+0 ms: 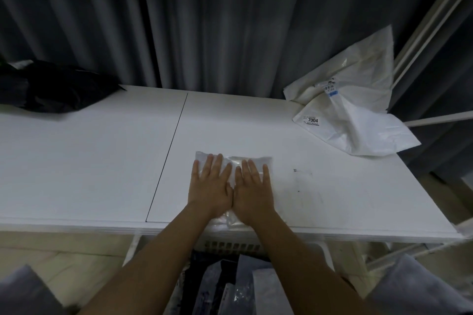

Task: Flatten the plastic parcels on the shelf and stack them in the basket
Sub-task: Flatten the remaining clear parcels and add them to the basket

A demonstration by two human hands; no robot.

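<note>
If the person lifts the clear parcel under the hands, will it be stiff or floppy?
Probably floppy: the clear parcel is thin wrinkled film lying flat under the left hand and right hand. Its glossy surface may slide on the smooth shelf.

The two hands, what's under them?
A clear plastic parcel lies flat on the white shelf under the left hand and right hand. Its middle is covered; contents can't be made out.

The parcel [231, 161] under the hands is clear and shiny. The shelf [102, 161] is white. Far to the right lie white bags [353, 115], one with black numbers. Far left is a black bag [56, 87]. Behind hangs a grey curtain [204, 20].
</note>
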